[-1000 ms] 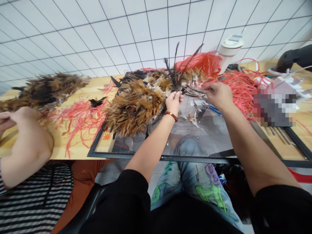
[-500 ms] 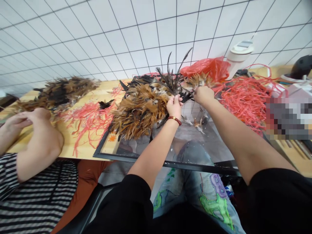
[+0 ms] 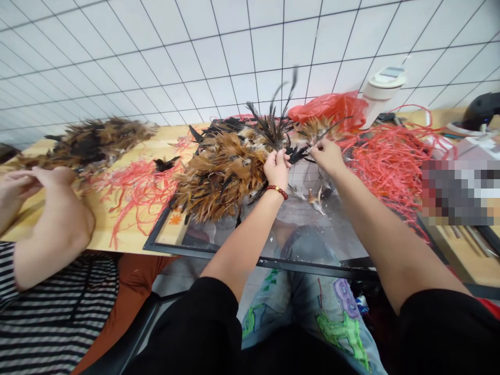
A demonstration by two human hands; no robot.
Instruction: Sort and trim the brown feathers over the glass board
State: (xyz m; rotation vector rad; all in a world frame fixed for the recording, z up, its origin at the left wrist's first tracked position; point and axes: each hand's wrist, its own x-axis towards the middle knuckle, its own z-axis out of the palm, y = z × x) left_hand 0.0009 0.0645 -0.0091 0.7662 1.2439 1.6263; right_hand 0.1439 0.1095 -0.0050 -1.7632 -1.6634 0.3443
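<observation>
My left hand (image 3: 278, 164), with a beaded bracelet at the wrist, is closed around the lower ends of a bunch of dark feathers (image 3: 272, 127). Long thin plumes from the bunch stick up toward the tiled wall. To its right, my right hand (image 3: 328, 156) pinches the quill end of a slim dark feather (image 3: 333, 126), which slants up to the right. A large pile of brown and black feathers (image 3: 221, 174) lies left of my left hand. Behind my right hand is a smaller clump of tan feathers (image 3: 314, 127). A few loose feathers (image 3: 317, 202) rest on the glossy dark-framed panel (image 3: 300, 221) below my hands.
Pink-red plastic strips (image 3: 390, 161) are heaped at the right, with more strips (image 3: 144, 190) at the left. A red plastic bag (image 3: 332, 108) and a white canister (image 3: 382, 94) stand at the back. Another person's hands (image 3: 42, 179) work near a second feather pile (image 3: 97, 143).
The slim feather now shows at my right fingertips, which have opened slightly toward my left hand. The tall plumes have swayed. My left hand keeps its hold, and the whole view has shifted slightly.
</observation>
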